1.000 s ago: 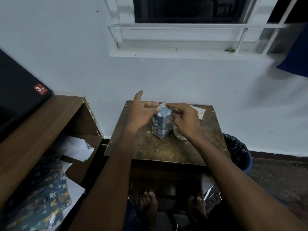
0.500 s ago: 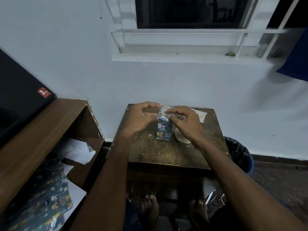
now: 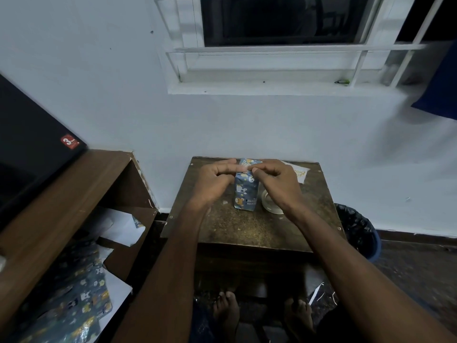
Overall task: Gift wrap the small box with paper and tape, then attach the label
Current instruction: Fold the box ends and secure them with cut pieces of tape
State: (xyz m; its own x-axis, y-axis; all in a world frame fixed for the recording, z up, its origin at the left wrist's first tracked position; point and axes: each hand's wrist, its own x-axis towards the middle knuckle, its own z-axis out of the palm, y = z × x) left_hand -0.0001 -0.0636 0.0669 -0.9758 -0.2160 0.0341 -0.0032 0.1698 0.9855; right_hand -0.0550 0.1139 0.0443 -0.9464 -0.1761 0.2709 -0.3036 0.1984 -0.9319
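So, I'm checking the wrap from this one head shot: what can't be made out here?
- Top fold of the blue cartoon-print wrapped box: covered by the left hand and right hand, so any tape there is unseen.
- Clear tape roll: partly behind the right wrist.
- White label card: gold writing too small to read.
- Box's far side: faces away.

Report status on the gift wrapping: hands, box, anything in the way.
Left hand and right hand both pinching the top fold of the upright blue cartoon-print wrapped box. Clear tape roll beside it; white label unattached. Nothing blocking.
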